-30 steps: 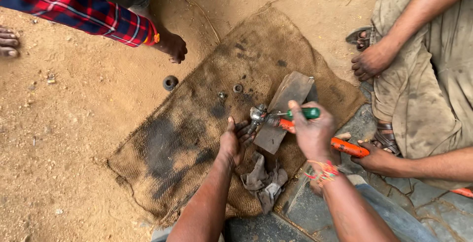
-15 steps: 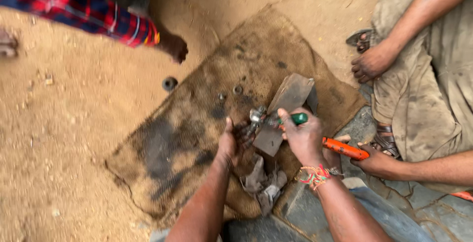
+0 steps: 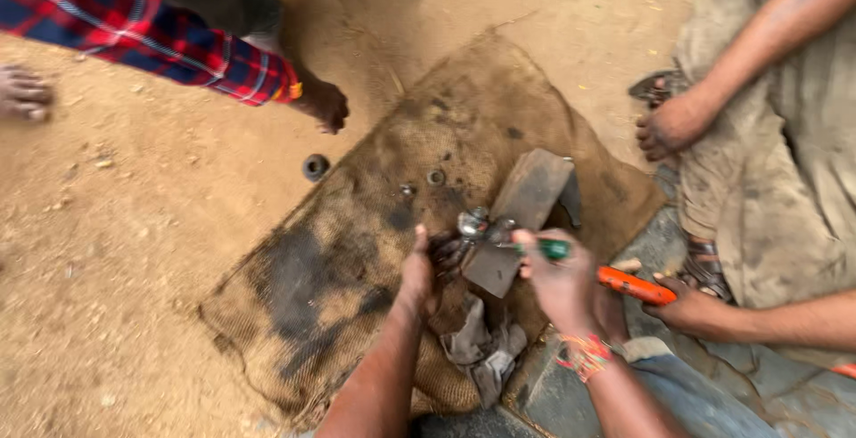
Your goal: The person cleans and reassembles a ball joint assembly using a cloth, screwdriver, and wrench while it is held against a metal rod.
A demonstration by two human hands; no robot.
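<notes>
Small metal part (image 3: 474,224) is pinned on wooden block (image 3: 522,215), on burlap sack (image 3: 357,251), by left hand (image 3: 419,269), fingers pressed together. Green-handled tool (image 3: 546,248) is gripped by right hand (image 3: 560,279), fingers clamped.

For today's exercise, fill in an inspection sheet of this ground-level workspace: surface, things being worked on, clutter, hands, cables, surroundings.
Surface: stained burlap sack spread on sandy ground.
Job's things: small shiny metal part against a wooden block; green-handled tool.
Clutter: grey rag, dark ring on the sand, washer on the sack, orange-handled tool.
Hands: left hand touches the metal part; right hand grips the green-handled tool.
Cables: nothing seen.
Surroundings: other people's hands; plaid sleeve; bare feet.
</notes>
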